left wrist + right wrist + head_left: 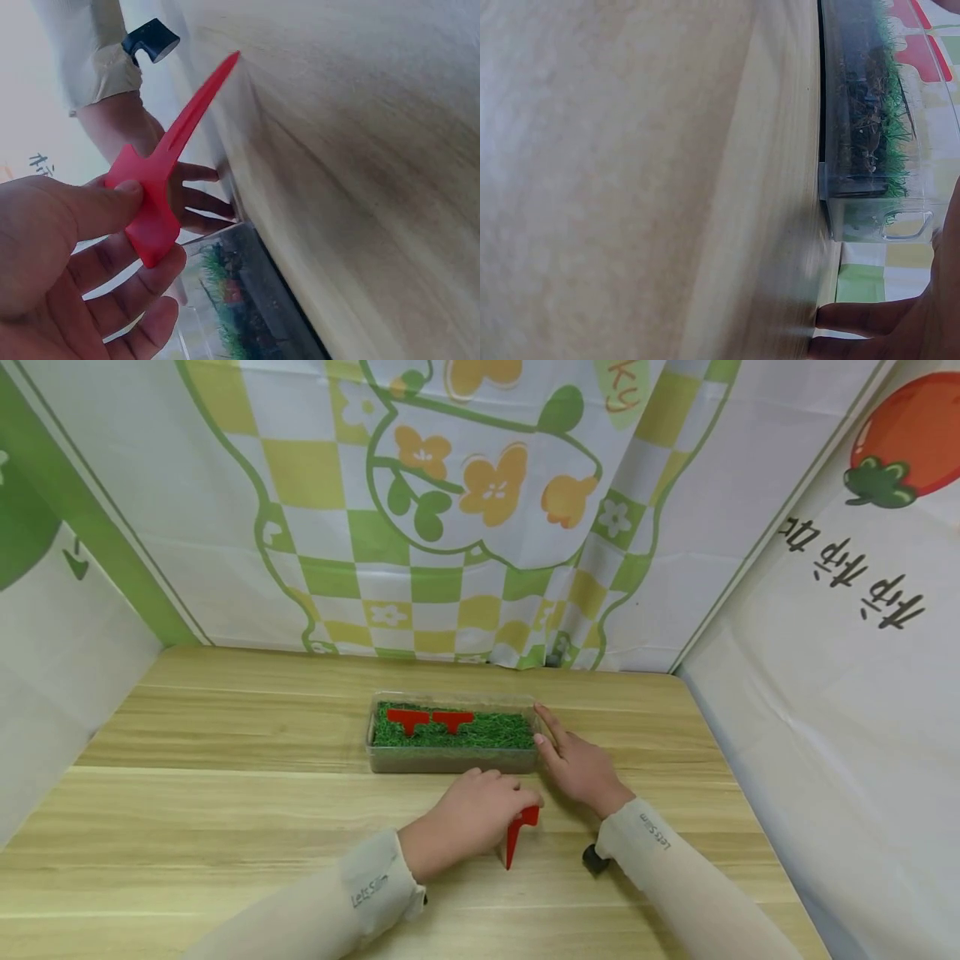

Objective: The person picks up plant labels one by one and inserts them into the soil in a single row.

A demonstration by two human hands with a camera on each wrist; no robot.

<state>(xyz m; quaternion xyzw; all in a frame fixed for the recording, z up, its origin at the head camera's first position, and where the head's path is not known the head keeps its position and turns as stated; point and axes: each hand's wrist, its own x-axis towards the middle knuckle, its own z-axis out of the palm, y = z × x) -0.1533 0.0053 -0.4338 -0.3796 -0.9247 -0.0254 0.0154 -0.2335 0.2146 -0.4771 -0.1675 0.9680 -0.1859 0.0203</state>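
Note:
My left hand [468, 818] pinches a red T-shaped plant label [521, 828] between thumb and fingers, in front of a clear plastic box. In the head view the label's pointed stake hangs down over the table; the left wrist view shows its broad head [150, 202] under the thumb. The clear box [453, 762] holds green artificial grass [495, 729] over a dark filling. Two more red labels, a left one [408, 718] and one beside it [453, 719], stand upright in the grass. My right hand [585, 768] rests at the box's right end, index finger and thumb extended along it.
The box stands on a wood-grain table [247, 810] toward the back. A patterned curtain [465, 585] hangs behind the table, and white printed sheets rise at both sides. A black wrist device [595, 860] sits by the right sleeve.

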